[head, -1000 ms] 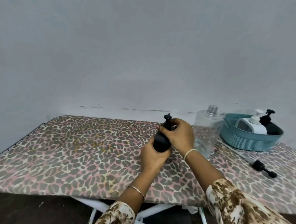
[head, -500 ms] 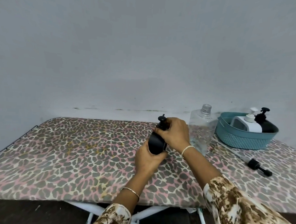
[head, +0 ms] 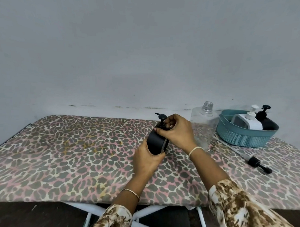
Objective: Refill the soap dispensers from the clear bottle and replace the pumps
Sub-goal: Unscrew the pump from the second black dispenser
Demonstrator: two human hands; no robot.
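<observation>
A black soap dispenser (head: 156,142) stands near the middle of the table, tilted a little to the left. My left hand (head: 146,160) grips its lower body from the near side. My right hand (head: 177,130) is closed around the collar of its black pump (head: 161,119), whose nozzle points left. To the right stands the clear bottle (head: 204,123) with its neck uncapped. A loose black pump (head: 256,163) with a clear tube lies on the table at the right.
A teal basket (head: 243,137) at the back right holds a white dispenser (head: 249,121) and a black dispenser (head: 264,117), both with pumps. The table has a leopard-print cover (head: 68,153) and ends at a grey wall.
The pump head has turned under my right hand, its nozzle now showing to the left. Both hands stay on the black dispenser. The camera has drifted, shifting the scene slightly.
</observation>
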